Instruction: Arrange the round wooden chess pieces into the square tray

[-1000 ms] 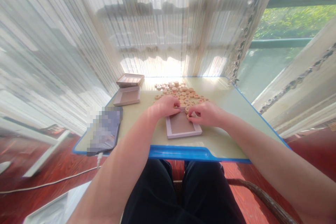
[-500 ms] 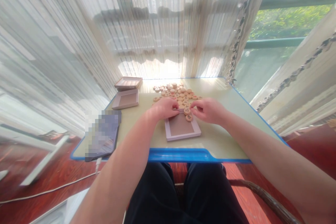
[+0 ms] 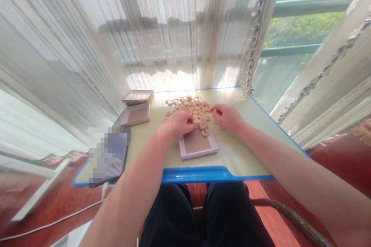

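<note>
A shallow cardboard box (image 3: 199, 155) lies near the front of the table, its pale rim around a brown inside. My left hand (image 3: 180, 122) is at its far left corner, thumb and fingers closed on the far rim. Two round wooden Chinese chess pieces (image 3: 204, 128) with dark characters lie at the box's upper right, one overlapping the far edge. My right hand (image 3: 227, 116) is over the right side of the loose pieces (image 3: 197, 108), fingers curved and apart, fingertips beside a piece. Pieces under its palm are partly hidden.
Two more shallow boxes lie at the back left: an open tray (image 3: 135, 115) and a box (image 3: 138, 95) behind it. A tablet-like device (image 3: 114, 154), partly pixelated, rests at the left edge with a white cable (image 3: 102, 195). The table (image 3: 246, 150) has a raised blue rim.
My right hand has moved away from the box's corner, up and right over the pieces. Pieces now show under it. My left hand stays at the box rim. The view has shifted slightly.
</note>
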`<state>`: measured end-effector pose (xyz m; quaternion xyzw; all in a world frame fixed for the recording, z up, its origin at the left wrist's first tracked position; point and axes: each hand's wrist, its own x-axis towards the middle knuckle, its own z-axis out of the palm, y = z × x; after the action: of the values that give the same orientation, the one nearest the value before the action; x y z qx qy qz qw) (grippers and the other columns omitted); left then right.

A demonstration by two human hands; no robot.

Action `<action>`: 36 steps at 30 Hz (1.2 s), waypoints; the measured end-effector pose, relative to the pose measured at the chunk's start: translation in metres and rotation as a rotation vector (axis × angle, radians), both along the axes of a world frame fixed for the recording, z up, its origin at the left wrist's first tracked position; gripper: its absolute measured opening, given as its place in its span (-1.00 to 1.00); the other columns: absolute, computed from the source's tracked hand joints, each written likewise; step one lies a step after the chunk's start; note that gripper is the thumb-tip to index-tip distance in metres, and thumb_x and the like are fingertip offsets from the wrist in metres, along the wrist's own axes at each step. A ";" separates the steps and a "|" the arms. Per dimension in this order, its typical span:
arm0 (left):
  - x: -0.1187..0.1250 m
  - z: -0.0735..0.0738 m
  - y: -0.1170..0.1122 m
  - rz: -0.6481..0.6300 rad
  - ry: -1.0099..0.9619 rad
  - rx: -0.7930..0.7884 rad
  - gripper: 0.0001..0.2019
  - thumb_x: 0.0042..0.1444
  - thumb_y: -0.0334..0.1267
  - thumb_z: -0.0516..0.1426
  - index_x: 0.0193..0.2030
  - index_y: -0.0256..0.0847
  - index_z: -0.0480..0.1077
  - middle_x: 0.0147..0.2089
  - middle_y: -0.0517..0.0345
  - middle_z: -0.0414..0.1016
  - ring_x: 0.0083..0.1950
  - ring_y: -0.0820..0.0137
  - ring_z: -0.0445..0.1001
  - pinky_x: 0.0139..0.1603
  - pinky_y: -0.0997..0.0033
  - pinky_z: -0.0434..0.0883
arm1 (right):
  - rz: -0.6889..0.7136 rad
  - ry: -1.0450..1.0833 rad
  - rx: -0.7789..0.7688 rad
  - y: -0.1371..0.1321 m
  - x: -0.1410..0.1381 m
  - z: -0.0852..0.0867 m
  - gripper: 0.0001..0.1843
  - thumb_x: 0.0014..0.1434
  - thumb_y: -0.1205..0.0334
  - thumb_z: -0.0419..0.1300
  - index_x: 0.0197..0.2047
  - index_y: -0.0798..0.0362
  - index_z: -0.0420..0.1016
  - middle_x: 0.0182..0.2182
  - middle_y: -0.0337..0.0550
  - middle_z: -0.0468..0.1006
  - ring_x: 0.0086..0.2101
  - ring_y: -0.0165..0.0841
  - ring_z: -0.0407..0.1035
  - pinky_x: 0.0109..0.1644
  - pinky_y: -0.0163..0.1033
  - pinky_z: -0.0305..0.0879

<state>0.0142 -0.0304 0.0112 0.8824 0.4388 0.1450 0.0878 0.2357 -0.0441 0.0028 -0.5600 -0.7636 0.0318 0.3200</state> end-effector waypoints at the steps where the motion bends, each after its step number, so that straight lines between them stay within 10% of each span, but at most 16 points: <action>1: 0.000 0.000 0.000 -0.001 -0.009 0.002 -0.85 -0.06 -0.20 0.06 -0.46 -0.17 0.43 -0.35 0.19 0.44 -0.33 0.40 0.37 -0.29 0.43 0.29 | 0.024 -0.005 0.013 0.003 0.001 -0.002 -0.74 0.09 0.26 0.05 -0.27 0.05 0.56 -0.43 -0.15 0.52 -0.38 -0.34 0.36 -0.29 -0.27 0.23; 15: -0.002 0.002 0.012 0.335 -0.081 0.092 -0.75 -0.01 -0.36 -0.04 -0.36 -0.15 0.47 -0.19 0.10 0.49 -0.17 0.32 0.43 -0.16 0.37 0.36 | 0.331 -0.157 -0.043 0.010 0.003 -0.010 -0.67 0.20 0.19 0.03 -0.05 -0.03 0.54 -0.07 -0.08 0.50 -0.04 -0.22 0.30 0.12 -0.04 0.19; 36: 0.003 0.007 0.013 0.417 -0.032 0.073 -0.72 0.04 -0.33 -0.04 -0.24 -0.14 0.48 -0.23 0.08 0.51 0.00 0.17 0.37 0.05 0.22 0.27 | 0.285 -0.116 -0.066 0.011 -0.001 -0.005 -0.75 0.15 0.14 0.09 -0.23 -0.05 0.58 -0.16 -0.14 0.50 -0.05 -0.17 0.30 0.05 -0.03 0.20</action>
<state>0.0171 -0.0176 0.0185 0.7727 0.6049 0.1899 0.0306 0.2352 -0.0326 -0.0020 -0.4571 -0.8510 0.0695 0.2492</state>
